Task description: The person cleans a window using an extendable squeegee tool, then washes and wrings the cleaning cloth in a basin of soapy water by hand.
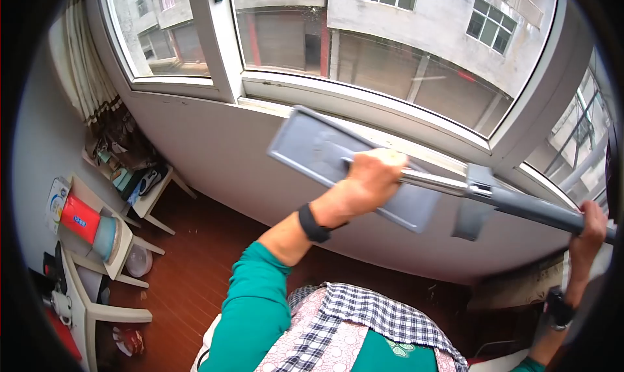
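Observation:
A flat mop with a grey rectangular head is held up in front of the window wall, its head tilted and partly behind my left hand. My left hand is closed round the metal pole close to the head. Farther along, my right hand grips the thicker grey part of the handle near the right edge of view. Between my hands a grey collar piece sits on the pole. Dark bands are on both wrists.
A white-framed window runs above a pale wall panel. At left stand white chairs bearing a red box, a blue bowl and other items. A curtain hangs upper left, above the reddish wooden floor.

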The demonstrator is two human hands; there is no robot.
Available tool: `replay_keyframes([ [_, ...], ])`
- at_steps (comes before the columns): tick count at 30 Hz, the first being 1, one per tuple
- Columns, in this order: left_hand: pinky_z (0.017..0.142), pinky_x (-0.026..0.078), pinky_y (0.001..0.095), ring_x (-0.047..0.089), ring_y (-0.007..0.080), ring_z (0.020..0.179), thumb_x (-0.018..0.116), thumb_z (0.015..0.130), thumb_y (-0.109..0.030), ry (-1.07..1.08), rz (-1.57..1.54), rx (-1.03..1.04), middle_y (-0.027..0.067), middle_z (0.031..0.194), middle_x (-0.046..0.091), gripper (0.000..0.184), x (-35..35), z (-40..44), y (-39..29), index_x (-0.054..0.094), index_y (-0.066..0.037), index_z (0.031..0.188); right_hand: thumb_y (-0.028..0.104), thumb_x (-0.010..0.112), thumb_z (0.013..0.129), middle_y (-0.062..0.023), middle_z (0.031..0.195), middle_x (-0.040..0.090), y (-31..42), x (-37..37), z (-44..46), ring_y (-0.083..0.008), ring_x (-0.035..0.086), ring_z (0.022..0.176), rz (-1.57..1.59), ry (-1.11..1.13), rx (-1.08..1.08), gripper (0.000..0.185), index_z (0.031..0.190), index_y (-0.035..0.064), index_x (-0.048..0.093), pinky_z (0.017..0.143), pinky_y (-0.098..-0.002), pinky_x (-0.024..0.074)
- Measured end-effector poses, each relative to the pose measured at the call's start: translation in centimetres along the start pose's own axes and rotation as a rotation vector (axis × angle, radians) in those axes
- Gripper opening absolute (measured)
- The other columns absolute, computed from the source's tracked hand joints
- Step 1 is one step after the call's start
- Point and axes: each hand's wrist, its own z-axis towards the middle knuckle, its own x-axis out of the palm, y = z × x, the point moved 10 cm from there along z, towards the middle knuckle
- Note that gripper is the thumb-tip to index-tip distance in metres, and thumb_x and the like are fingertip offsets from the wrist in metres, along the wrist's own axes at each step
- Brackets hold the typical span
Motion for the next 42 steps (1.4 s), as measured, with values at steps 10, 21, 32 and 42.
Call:
replay_keyframes([
  [10, 0.099, 0.036, 0.0473, 0.044, 0.0383, 0.12, 0.071, 0.075, -0.02, -0.193, 0.202, -0.154, 0.0204, 0.125, 0.046, 0.061, -21.3, -10.5, -5.2, 0.045, -0.003, 0.127, 0.025, 0.077, 0.061, -0.0109, 0.067, 0.063, 31.9, 16.0, -15.9, -0.031, 0.063, 0.068, 1.043, 0.849, 0.117, 0.03, 0.08, 0.0076, 0.061, 0.061, -0.0386, 0.048],
  [21, 0.057, 0.045, 0.0177, 0.055, 0.0073, 0.074, 0.05, 0.091, -0.011, -1.352, 0.039, -1.188, 0.0001, 0.087, 0.055, 0.023, -24.6, -44.1, -3.2, 0.052, -0.002, 0.112, 0.021, 0.079, 0.068, 0.0026, 0.054, 0.048, 46.2, 17.5, -24.0, -0.0048, 0.044, 0.046, 1.65, 1.796, -0.18, 0.029, 0.073, 0.004, 0.056, 0.042, -0.0213, 0.0333],
  [32, 0.052, 0.044, 0.0202, 0.057, 0.0096, 0.065, 0.049, 0.087, -0.009, -0.896, -0.406, -1.69, 0.0035, 0.08, 0.059, 0.022, -12.4, -50.5, 1.3, 0.057, 0.0, 0.106, 0.026, 0.078, 0.069, 0.0016, 0.06, 0.053, 51.4, 14.6, -21.6, -0.0059, 0.049, 0.052, 1.566, 1.886, -0.227, 0.03, 0.075, 0.0037, 0.059, 0.048, -0.0217, 0.0382],
  [42, 0.076, 0.049, 0.0425, 0.062, 0.0315, 0.089, 0.054, 0.083, -0.032, 0.252, -0.043, -1.485, 0.0144, 0.096, 0.064, 0.036, -9.7, -51.7, 8.6, 0.06, -0.007, 0.108, 0.032, 0.076, 0.071, -0.0035, 0.063, 0.058, 62.4, 14.0, -17.6, -0.0093, 0.053, 0.054, 1.478, 1.773, -0.393, 0.04, 0.091, -0.0003, 0.063, 0.054, -0.0246, 0.0433],
])
